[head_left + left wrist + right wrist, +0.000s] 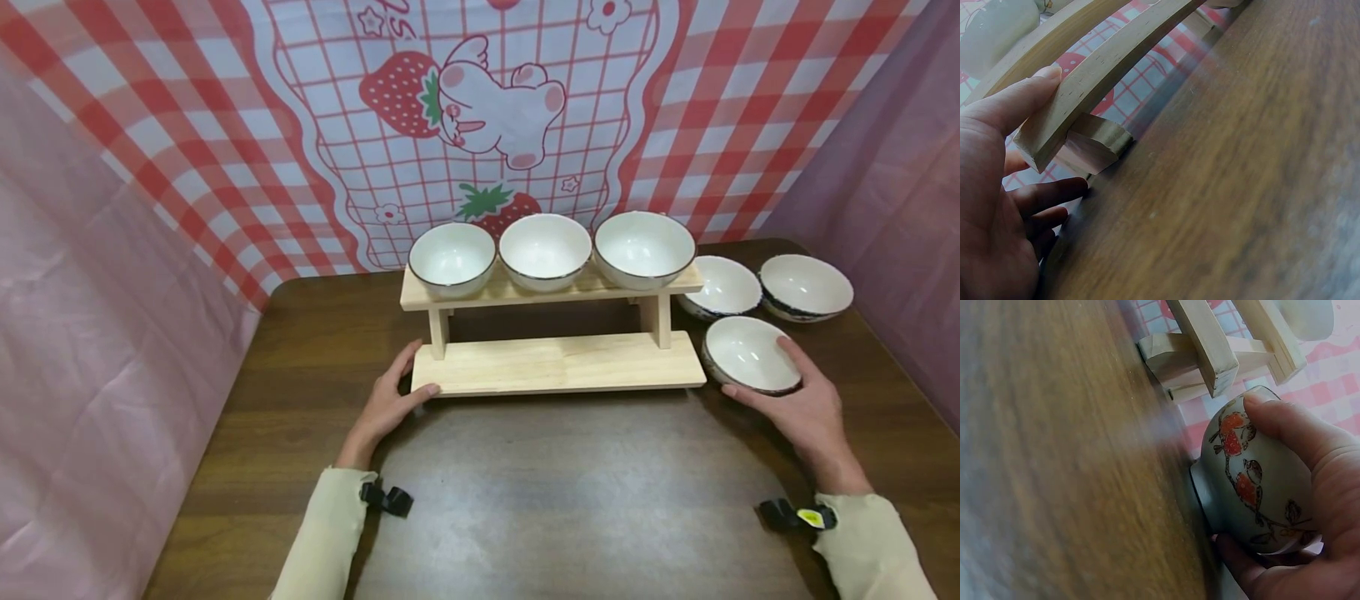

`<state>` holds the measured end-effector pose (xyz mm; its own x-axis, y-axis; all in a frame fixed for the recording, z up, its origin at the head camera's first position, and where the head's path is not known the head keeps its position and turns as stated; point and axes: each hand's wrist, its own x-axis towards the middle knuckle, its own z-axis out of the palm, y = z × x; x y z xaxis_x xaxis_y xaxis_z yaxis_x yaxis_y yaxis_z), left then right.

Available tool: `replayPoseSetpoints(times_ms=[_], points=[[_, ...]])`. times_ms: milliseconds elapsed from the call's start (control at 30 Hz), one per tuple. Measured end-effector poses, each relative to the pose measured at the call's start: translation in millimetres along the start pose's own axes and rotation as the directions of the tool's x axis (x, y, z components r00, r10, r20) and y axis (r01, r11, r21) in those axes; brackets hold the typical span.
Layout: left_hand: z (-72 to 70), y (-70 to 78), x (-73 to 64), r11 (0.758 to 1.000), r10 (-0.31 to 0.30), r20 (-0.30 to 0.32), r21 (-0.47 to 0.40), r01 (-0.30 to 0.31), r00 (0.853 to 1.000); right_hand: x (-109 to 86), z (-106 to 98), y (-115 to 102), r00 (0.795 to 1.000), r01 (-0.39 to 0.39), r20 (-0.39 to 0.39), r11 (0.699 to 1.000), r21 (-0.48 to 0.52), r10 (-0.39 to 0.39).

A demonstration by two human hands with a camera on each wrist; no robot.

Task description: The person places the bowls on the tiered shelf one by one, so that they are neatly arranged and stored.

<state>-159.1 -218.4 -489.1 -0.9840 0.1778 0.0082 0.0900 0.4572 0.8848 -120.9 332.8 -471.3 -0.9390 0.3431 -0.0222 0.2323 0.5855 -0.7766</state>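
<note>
A two-tier wooden stand [558, 364] stands on the table, with three white bowls in a row on its upper board: a left bowl [452, 257], a middle bowl [545, 250] and a right bowl [645, 247]. My left hand [385, 406] grips the left end of the lower board, thumb on the front edge [1088, 84] and fingers around the end. To the right of the stand, my right hand [806, 408] holds another bowl [750, 354] by its side, thumb near the rim. Red-and-brown painted branches decorate that bowl's outside [1254, 469], and its foot is close to the tabletop.
Two more bowls, a nearer one [722, 286] partly behind the stand and another [806, 286], sit at the back right of the brown wooden table [300, 392]. A red-and-white checked cloth [217, 125] hangs behind, with pink curtains at both sides.
</note>
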Motion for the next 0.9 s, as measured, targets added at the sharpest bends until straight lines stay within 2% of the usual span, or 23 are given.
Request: replayPoseSetpoints(times_ms=[400, 633, 900], points=[[-0.3, -0.9, 0.5, 1.0, -0.018, 0.0, -0.002, 0.018, 1.0, -1.5, -3.3, -4.0, 0.998, -0.053, -0.026, 0.997, 0.047, 0.055], [-0.1, -1.9, 0.7, 1.0, -0.012, -0.003, -0.002, 0.012, 1.0, -2.8, -7.4, -8.3, 0.997, -0.063, -0.034, 0.997, 0.035, 0.064], [0.2, -1.0, 0.4, 1.0, -0.01, -0.006, 0.001, 0.01, 1.0, -7.0, -14.6, -16.0, 0.998, -0.038, -0.058, 0.999, 0.012, 0.038]])
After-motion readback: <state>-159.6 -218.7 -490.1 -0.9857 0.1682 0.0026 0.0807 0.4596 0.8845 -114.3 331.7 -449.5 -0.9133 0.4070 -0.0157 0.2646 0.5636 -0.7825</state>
